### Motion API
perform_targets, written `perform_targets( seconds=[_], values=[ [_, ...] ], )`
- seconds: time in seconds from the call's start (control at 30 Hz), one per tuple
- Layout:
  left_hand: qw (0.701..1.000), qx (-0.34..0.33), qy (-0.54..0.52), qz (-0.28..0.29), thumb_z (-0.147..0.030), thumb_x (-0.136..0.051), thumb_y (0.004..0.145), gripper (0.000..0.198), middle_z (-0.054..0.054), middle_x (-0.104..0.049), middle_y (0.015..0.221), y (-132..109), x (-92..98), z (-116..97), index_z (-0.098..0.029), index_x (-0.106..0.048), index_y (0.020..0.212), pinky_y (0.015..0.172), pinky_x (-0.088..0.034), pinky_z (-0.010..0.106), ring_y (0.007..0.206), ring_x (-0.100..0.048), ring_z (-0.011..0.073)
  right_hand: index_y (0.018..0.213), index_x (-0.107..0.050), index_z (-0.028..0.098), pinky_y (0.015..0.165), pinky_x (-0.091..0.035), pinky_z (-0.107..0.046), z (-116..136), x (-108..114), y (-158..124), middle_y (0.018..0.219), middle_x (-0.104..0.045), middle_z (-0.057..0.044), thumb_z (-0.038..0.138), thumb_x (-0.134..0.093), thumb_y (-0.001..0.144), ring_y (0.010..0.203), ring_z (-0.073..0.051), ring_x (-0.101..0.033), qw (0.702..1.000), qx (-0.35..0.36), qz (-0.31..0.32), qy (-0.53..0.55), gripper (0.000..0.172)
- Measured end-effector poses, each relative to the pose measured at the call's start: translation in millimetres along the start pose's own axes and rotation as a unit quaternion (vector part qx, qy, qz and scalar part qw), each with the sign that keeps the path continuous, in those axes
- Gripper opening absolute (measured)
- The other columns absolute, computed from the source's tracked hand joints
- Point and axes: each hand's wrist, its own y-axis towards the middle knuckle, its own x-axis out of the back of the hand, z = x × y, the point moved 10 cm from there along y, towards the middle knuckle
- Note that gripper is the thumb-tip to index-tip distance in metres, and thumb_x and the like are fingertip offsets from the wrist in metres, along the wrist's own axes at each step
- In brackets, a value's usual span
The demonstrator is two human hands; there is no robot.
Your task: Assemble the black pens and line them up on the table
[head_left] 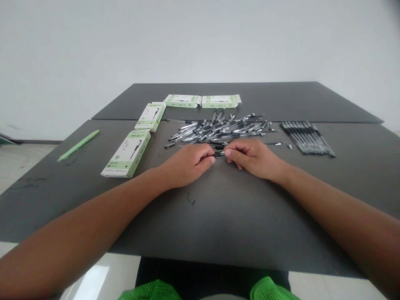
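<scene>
My left hand and my right hand rest on the dark table, fingertips meeting. Between them they pinch a short black and silver pen part. Both hands are closed around it. Just beyond my fingers lies a loose heap of black and clear pens. A few small silver tips lie to the right of my right hand.
A neat row of assembled black pens lies at the right. Several white and green boxes sit at the left and back. A green pen lies near the table's left edge. A second table stands behind.
</scene>
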Motion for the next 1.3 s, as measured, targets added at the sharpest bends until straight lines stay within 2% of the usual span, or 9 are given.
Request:
perform_targets(
  seconds=[0.17,0.27,0.4,0.57,0.83,1.03,1.3],
  values=[
    [1.000,0.005,-0.002,0.004,-0.034,-0.058,0.107,0.020,0.001,-0.071,0.083,0.0,-0.3,0.4,-0.019,-0.070,0.102,0.071,-0.040,0.031,0.077,-0.063,0.0171,0.117,-0.079,0.020,0.061,-0.048,-0.029,-3.8,-0.6,-0.6,0.083,-0.071,-0.001,0.042,-0.067,0.107,0.063,-0.014,-0.060,1.000,0.012,-0.010,0.012,0.027],
    [1.000,0.004,0.004,0.004,-0.034,-0.057,0.107,0.021,0.001,-0.071,0.083,0.1,0.6,-1.2,-0.019,-0.071,0.102,0.071,-0.040,0.031,0.077,-0.063,0.0172,0.124,-0.074,0.020,0.064,-0.050,-0.031,-6.2,0.6,-1.0,0.092,-0.075,-0.004,0.039,-0.076,0.101,0.069,-0.016,-0.064,0.999,0.015,-0.026,0.031,0.030],
    [1.000,0.002,0.012,0.008,-0.034,-0.056,0.108,0.023,0.001,-0.072,0.085,0.6,0.9,-3.3,-0.018,-0.072,0.103,0.071,-0.041,0.031,0.077,-0.063,0.0175,0.117,-0.072,0.021,0.069,-0.052,-0.032,-5.1,-1.6,-1.5,0.097,-0.075,-0.005,0.032,-0.076,0.099,0.077,-0.018,-0.067,0.999,0.021,-0.019,0.022,0.022],
    [1.000,0.006,0.014,0.008,-0.035,-0.054,0.108,0.025,0.002,-0.074,0.088,0.6,0.5,-2.2,-0.019,-0.073,0.103,0.073,-0.043,0.031,0.080,-0.065,0.0187,0.114,-0.072,0.021,0.064,-0.049,-0.030,-7.4,-2.4,-1.6,0.081,-0.069,0.000,0.032,-0.071,0.102,0.067,-0.016,-0.063,1.000,0.009,-0.011,0.007,0.016],
    [1.000,0.006,0.011,0.013,-0.035,-0.054,0.108,0.026,0.003,-0.073,0.087,1.0,-0.4,-1.7,-0.018,-0.073,0.102,0.073,-0.042,0.031,0.079,-0.064,0.0184,0.115,-0.075,0.021,0.062,-0.049,-0.029,-8.1,-3.6,-1.5,0.079,-0.069,0.000,0.041,-0.071,0.105,0.064,-0.016,-0.064,1.000,-0.002,0.003,-0.002,0.023],
    [1.000,0.001,0.012,0.013,-0.033,-0.055,0.108,0.023,0.002,-0.073,0.086,1.4,-0.1,-2.9,-0.018,-0.072,0.102,0.072,-0.041,0.031,0.077,-0.063,0.0177,0.114,-0.076,0.020,0.063,-0.050,-0.028,-4.6,-4.3,-1.3,0.088,-0.074,-0.003,0.050,-0.067,0.107,0.066,-0.015,-0.064,1.000,0.003,0.016,-0.004,0.031],
    [1.000,-0.004,0.011,0.011,-0.033,-0.057,0.107,0.020,0.002,-0.074,0.087,0.2,-1.1,-3.3,-0.019,-0.071,0.103,0.072,-0.042,0.031,0.078,-0.065,0.0178,0.095,-0.074,0.022,0.061,-0.047,-0.029,-3.4,-3.4,-0.8,0.081,-0.070,-0.002,0.056,-0.061,0.110,0.063,-0.015,-0.061,0.999,0.012,0.018,-0.030,0.040]
  ],
)
